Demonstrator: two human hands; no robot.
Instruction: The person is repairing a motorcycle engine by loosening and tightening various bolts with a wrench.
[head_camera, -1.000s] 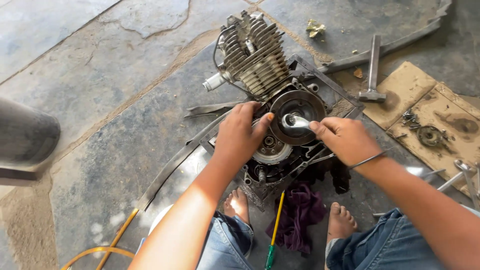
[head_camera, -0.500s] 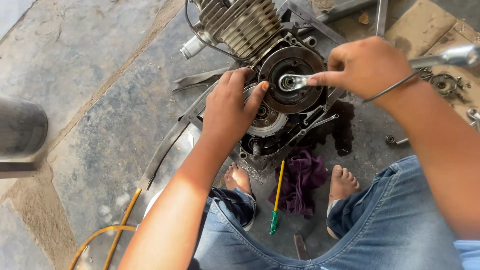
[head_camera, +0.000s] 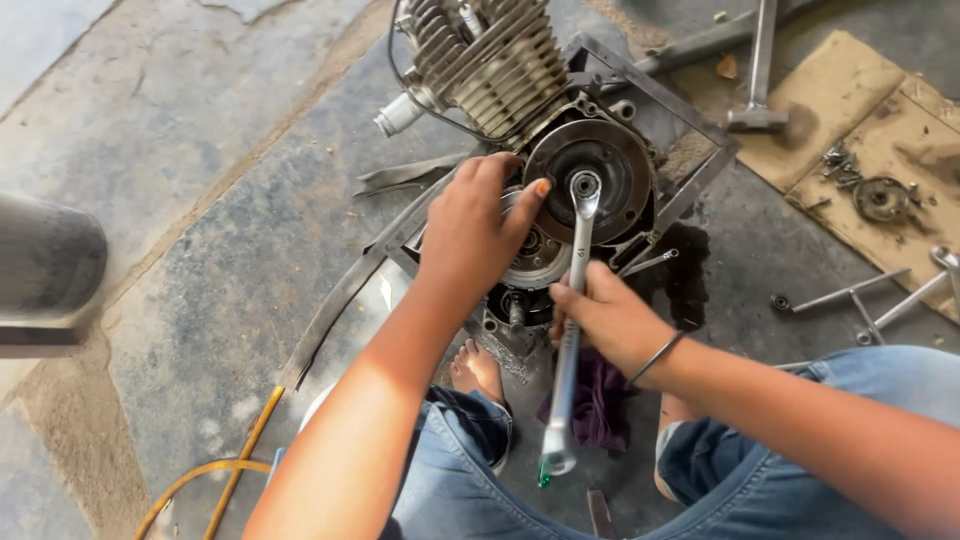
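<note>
The right hand (head_camera: 610, 322) has its fingers wrapped around the mid-shaft of the wrench (head_camera: 572, 320), whose long axis runs up from them to the clutch hub nut (head_camera: 585, 186), beside the left hand's (head_camera: 475, 235) fingers pressed on the engine (head_camera: 540, 150).

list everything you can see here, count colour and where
engine: 1, grey finned metal, top centre on the floor
round cover: 1, dark, on the engine's side
spanner: 1, silver, ring end on the cover's centre
cloth: 1, purple, floor between the feet
cardboard: 2 pieces, tan, top right
small metal parts: several, grey, on the cardboard
hose: 1, yellow, bottom left
left hand: braced on the engine
right hand: gripping the spanner
</note>
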